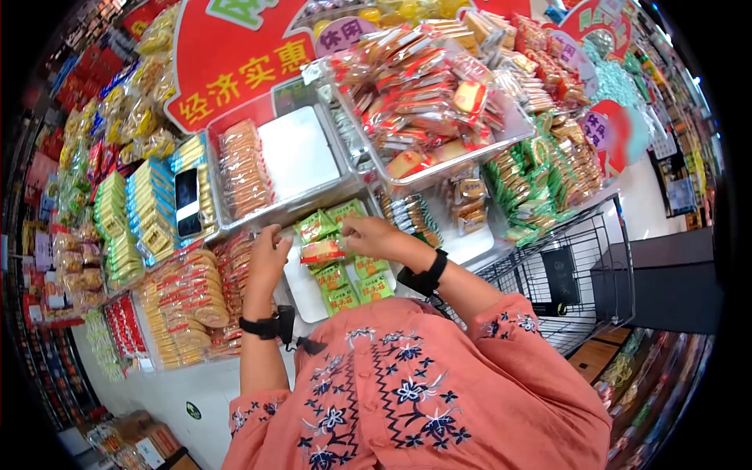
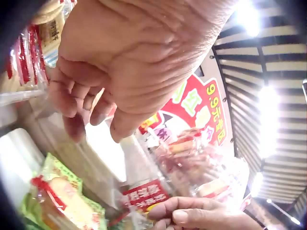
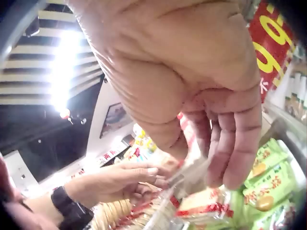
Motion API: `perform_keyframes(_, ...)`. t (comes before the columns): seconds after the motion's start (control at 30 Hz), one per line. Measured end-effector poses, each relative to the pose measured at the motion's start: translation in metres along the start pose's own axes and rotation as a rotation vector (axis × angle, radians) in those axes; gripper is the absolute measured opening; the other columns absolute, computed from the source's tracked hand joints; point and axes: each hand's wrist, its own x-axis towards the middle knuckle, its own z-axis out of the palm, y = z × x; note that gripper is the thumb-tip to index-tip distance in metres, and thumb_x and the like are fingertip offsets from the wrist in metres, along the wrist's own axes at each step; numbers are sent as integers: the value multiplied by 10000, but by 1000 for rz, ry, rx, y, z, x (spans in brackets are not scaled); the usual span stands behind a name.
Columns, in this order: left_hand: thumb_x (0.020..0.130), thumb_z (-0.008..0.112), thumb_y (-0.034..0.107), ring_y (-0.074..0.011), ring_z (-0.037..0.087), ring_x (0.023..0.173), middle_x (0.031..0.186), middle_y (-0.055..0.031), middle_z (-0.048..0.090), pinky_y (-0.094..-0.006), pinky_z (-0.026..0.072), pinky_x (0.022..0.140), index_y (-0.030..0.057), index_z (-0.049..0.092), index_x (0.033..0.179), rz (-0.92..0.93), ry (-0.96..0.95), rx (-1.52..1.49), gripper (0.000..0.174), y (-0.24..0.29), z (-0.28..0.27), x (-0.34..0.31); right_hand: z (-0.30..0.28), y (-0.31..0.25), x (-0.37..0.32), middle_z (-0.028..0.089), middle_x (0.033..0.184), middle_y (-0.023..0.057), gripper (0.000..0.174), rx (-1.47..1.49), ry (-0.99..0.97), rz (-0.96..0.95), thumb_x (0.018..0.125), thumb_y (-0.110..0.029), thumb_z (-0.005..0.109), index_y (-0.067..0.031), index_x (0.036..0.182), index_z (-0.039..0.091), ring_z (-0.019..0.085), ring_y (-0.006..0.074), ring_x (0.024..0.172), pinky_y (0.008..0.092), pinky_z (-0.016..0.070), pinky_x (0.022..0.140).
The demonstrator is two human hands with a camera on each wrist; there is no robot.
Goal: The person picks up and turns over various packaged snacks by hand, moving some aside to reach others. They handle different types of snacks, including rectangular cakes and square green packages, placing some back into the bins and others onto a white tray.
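One left hand (image 1: 270,252) hangs loose, empty; right hand (image 1: 379,238), I cannot tell whether grasping. I advise pinching the red-and-white packet (image 1: 319,251) lightly by its edge.

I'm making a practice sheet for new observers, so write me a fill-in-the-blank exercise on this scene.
In the head view, a red-edged packet lies ____ the left hand and the right hand.
The packets beneath it are mainly ____.
Black straps circle both of the person's ____.
The big sign with yellow writing behind the trays has a ____ background.

Missing words: between; green; wrists; red.
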Motion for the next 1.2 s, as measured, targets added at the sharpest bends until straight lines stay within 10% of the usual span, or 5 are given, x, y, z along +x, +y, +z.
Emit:
perform_keyframes(0.2,981,611,250,-62,576,728,998,-34,629,-203,412,566,9,561,1290,-29,-92,-410,395,90,-29,-18,-84,-115,-81,665,881,18,219,480,-149,-137,970,-228,639,-28,1059,650,664,84,762,244,539,655)
perform_keyframes(0.57,987,605,218,-61,579,712,946,-15,611,-197,415,558,2,557,1290,57,-154,-495,375,121,-25,-34,-227,-66,-101,683,806,86,277,-190,1178,-180,961,-221,624,17,1103,639,631,127,704,302,515,638)
perform_keyframes(0.97,997,601,226,-50,581,704,939,1,608,-185,408,542,9,545,1289,10,-160,-496,368,118,-23,-45,-249,-34,-56,695,928,165,502,-83,1065,34,899,-354,718,26,1201,588,683,201,708,335,550,665)
perform_keyframes(1.0,995,599,227,-53,582,712,969,-14,627,-185,414,552,9,542,1299,9,-162,-490,378,117,-24,-45,-248,-36,-58,652,776,67,510,30,1062,-16,912,-274,692,36,1285,533,604,94,582,247,445,448)
perform_keyframes(1.2,994,597,227,-58,590,725,966,-13,629,-188,424,556,13,556,1279,9,-167,-494,359,116,-24,-44,-229,-80,-100,615,715,-2,463,481,932,-243,925,-213,684,20,1299,542,561,60,543,186,414,468)
